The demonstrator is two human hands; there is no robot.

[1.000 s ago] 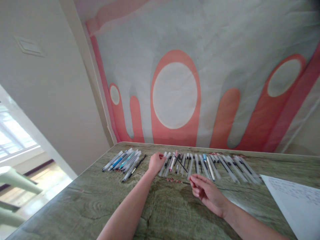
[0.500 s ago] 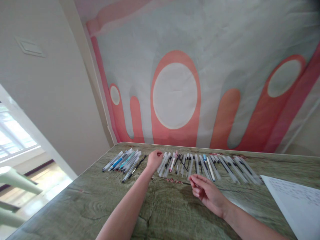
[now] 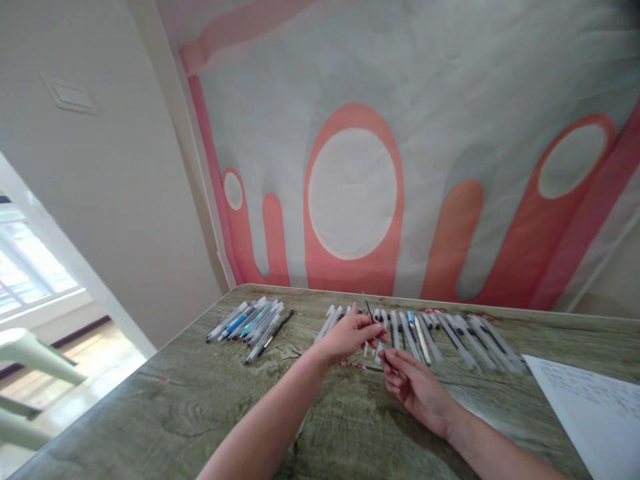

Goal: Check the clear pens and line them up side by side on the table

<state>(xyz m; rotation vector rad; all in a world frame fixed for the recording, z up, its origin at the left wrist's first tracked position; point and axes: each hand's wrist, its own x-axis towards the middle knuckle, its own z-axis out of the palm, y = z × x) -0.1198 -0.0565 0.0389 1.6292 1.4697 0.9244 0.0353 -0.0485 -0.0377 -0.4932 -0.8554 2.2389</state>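
My left hand (image 3: 353,335) reaches over the middle of a row of clear pen barrels (image 3: 465,340). Its fingers are closed around a thin dark pen refill (image 3: 369,307), whose upper end sticks up past them. Just in front and to the right, my right hand (image 3: 407,380) is closed, thumb and index finger pinched at the refill's lower end. That lower end is mostly hidden by the fingers. Several barrels and a pink pen (image 3: 354,309) are partly covered by my left hand. A white pen (image 3: 423,340) lies to the right.
A pile of capped pens (image 3: 250,323) lies at the table's left, with a black pen (image 3: 277,332) beside it. On the right is a sheet of paper (image 3: 590,413) with handwriting. The wooden table (image 3: 200,400) meets a patterned wall covering at its far edge.
My left hand has moved right, from the left end of the row to the refill near my right hand. The refill now points more upright. My right hand has hardly moved.
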